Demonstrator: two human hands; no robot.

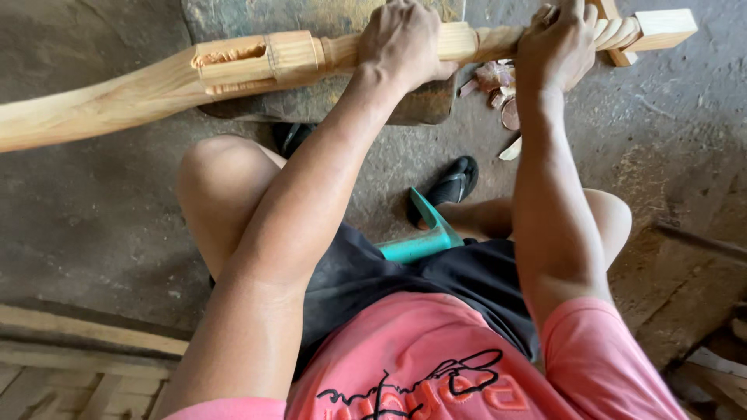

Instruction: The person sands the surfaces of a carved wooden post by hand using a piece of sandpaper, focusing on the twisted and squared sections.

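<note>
1. Gripping the carved wooden furniture leg, the left hand is wrapped tightly round its turned, pale middle section, fingers curled over the top.
2. The right hand is closed round the same leg further toward its square end, on the spiral-cut part, knuckles up.
3. The leg lies nearly level across the top of the view, above both bare knees; its long curved end runs off to the left, and a rough mortise slot shows in the square block just left of the left hand.
4. A flat dark stone slab sits beneath the leg, under the left hand.
5. A teal-painted hammer rests on the black shorts, well below the leg, between the forearms.
6. A black sandal is on the concrete floor just above the hammer.
7. Wood offcuts lie below the leg, beside the right hand.
</note>
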